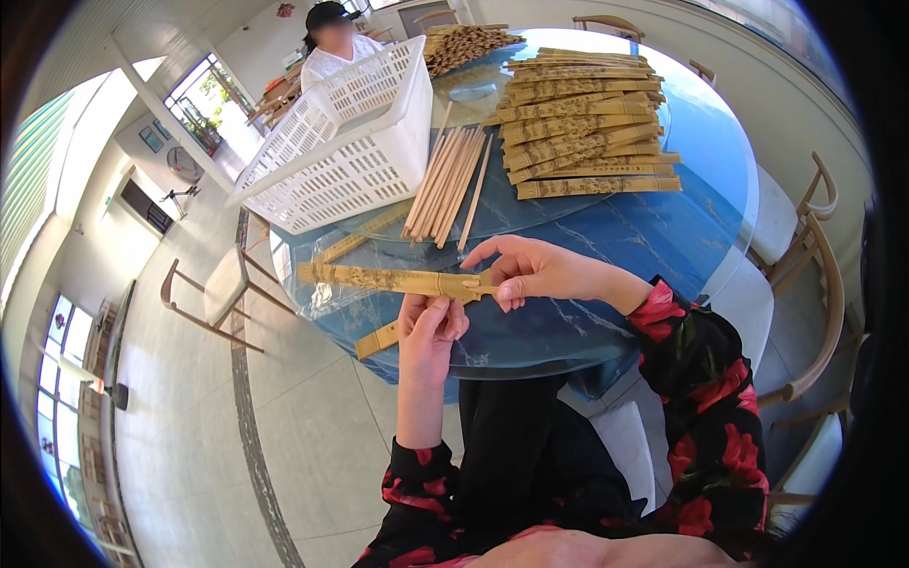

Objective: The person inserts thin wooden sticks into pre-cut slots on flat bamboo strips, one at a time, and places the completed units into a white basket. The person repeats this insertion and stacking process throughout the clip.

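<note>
My left hand [428, 327] pinches a long yellow paper chopstick sleeve [379, 277] with dark printing from below. The sleeve lies level above the near table edge. At its right end, the thumb and fingers of my right hand [535, 270] close on it, the index finger stretched out above. A small pale bit shows at that end; I cannot tell what it is. Just beyond my hands lies a bundle of pale wooden chopsticks [445, 185], with one stick [476, 194] apart on its right. Another yellow sleeve [377, 339] rests on the table beside my left hand.
A large pile of yellow sleeves [587, 123] lies at the far right, another heap [464, 47] behind. A white slatted plastic basket [379, 156] stands at the left of the round blue marbled table [644, 246]. Wooden chairs [222, 293] surround it. Across sits a person [336, 57].
</note>
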`<state>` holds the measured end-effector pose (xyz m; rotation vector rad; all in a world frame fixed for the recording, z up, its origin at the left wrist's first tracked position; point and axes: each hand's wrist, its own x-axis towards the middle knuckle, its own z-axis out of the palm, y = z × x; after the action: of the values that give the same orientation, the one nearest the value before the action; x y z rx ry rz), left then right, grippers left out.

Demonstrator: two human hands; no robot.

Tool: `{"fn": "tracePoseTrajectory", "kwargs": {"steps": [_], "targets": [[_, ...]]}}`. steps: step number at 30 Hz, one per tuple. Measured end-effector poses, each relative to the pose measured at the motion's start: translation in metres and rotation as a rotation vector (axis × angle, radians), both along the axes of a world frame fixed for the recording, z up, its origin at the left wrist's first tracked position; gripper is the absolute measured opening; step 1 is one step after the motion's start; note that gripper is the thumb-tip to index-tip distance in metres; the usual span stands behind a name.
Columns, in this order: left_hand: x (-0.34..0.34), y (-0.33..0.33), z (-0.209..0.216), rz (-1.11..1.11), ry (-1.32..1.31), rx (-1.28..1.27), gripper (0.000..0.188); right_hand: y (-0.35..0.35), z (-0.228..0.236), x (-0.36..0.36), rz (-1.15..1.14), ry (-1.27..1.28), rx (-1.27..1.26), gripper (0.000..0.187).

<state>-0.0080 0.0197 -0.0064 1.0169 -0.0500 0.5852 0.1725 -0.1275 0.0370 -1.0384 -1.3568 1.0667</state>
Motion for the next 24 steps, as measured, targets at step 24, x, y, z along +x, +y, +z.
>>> {"fn": "tracePoseTrajectory", "kwargs": {"steps": [24], "targets": [[0.003,-0.004,-0.002,-0.041,0.056,0.006,0.017,0.002,-0.003,-0.018,-0.075,-0.130,0.116,0.046]]}}
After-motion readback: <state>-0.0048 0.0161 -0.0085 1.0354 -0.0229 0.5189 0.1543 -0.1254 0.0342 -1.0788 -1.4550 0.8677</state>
